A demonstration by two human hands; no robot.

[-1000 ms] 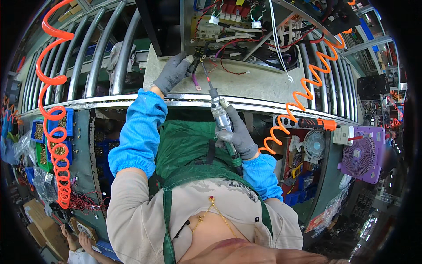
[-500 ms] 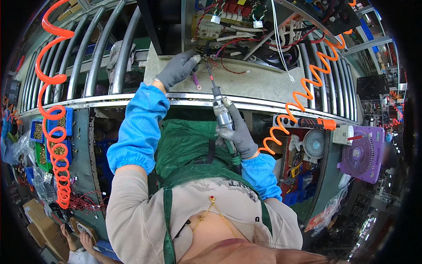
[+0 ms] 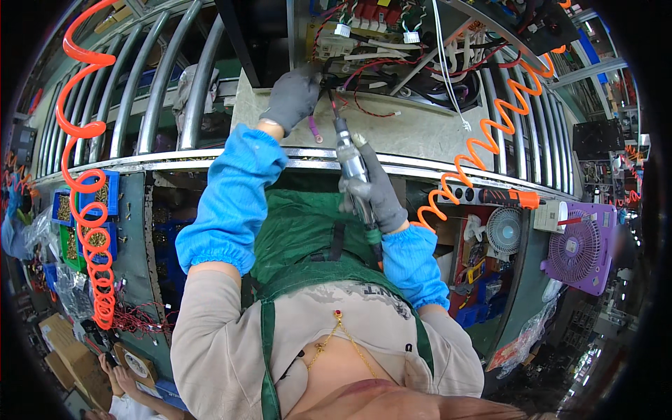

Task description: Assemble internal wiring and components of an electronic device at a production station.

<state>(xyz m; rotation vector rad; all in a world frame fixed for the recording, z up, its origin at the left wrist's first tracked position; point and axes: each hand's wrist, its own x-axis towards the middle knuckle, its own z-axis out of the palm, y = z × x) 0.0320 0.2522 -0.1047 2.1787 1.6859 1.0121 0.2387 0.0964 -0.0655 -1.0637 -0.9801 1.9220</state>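
Note:
My right hand (image 3: 376, 183), in a grey glove, is wrapped around a power screwdriver (image 3: 352, 161) with a silver body and green lower end. Its long bit points away from me, the tip reaching the near edge of an open metal equipment case (image 3: 301, 42). Just left of that tip is my left hand (image 3: 290, 99), also grey-gloved, curled at the case's edge. Its fingertips are partly lost against the dark interior, and what they hold is hidden. A purple-sleeved cable end (image 3: 315, 130) with a ring lug hangs beside it.
Metal rollers (image 3: 164, 84) flank the pale work board (image 3: 420, 140). Orange coiled hoses hang left (image 3: 87, 129) and right (image 3: 493, 129). Blue bins (image 3: 105, 192) of small hardware stand at left. Another orange-and-black tool (image 3: 507, 197) and a purple fan (image 3: 577, 248) are at right. Another person's hands (image 3: 119, 378) show lower left.
My left hand has shifted slightly right and forward, its fingers now further against the case. My right hand and the screwdriver have moved slightly left and forward.

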